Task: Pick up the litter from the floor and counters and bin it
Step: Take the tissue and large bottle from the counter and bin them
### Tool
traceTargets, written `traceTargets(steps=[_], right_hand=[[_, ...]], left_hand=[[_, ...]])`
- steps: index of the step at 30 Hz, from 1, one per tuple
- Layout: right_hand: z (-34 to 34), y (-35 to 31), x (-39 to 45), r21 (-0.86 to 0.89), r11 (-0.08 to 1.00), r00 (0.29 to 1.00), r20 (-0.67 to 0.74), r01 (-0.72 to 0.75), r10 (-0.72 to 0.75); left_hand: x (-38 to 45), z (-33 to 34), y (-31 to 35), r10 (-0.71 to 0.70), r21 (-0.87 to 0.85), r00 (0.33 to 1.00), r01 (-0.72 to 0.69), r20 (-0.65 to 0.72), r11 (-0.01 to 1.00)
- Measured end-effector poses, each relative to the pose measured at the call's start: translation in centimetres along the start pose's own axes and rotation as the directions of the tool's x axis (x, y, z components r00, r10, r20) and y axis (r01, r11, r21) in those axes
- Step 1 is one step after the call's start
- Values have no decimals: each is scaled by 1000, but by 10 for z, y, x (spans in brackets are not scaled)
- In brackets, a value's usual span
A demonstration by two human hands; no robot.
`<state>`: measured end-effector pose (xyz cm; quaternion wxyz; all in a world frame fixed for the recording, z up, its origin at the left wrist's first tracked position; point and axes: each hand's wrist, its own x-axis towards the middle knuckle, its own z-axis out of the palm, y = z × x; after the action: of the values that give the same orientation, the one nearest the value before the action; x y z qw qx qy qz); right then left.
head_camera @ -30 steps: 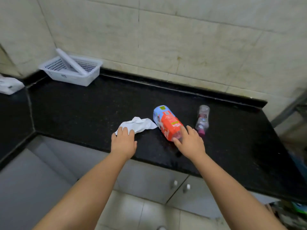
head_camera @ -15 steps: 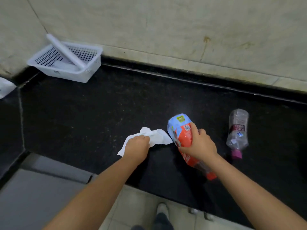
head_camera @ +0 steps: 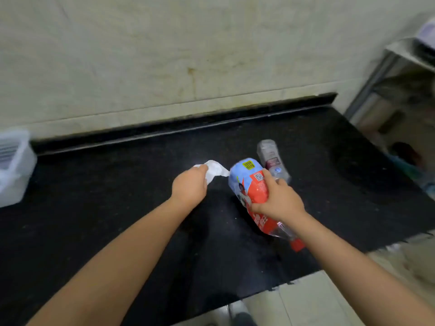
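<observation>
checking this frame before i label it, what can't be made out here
Head view only:
- clear bottle: its near end is hidden behind the red and blue packet and right hand.
- white tissue: partly covered by the left hand.
- white basket: cut off by the left edge, blurred.
- Packet print: too blurred to read.
- No bin is in view.

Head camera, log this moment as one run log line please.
left hand: shut on white tissue | right hand: shut on red and blue packet | clear bottle: lying on black counter, untouched
</observation>
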<state>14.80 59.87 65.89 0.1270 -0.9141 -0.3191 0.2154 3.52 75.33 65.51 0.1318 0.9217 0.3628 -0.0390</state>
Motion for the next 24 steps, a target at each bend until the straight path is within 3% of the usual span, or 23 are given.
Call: traceTargets(steps=[3,5,8,12,17,24], right_hand=[[-23,41,-32,88,982,977,-118,-169,179],[-37,77,-64,162,945,933,-181,-284,312],[-52,144,-126,319,834,814,-236,-451,531],[-66,230,-235,514,623,579,-269,-589,770],[-63,326,-387,680,383,281,-262,-625,923],[-23,446,-596,813,65,-50,-115,-579,992]], left_hand=[[9,-1,69,249,40,968,-249,17,968],[4,5,126,410,55,911,-412,43,910],[-26,17,220,638,80,767,-642,72,762],[-107,42,342,844,61,519,-855,138,516],[-236,88,473,963,36,188,-982,195,184],[-433,171,622,966,-104,-77,-993,245,-53]])
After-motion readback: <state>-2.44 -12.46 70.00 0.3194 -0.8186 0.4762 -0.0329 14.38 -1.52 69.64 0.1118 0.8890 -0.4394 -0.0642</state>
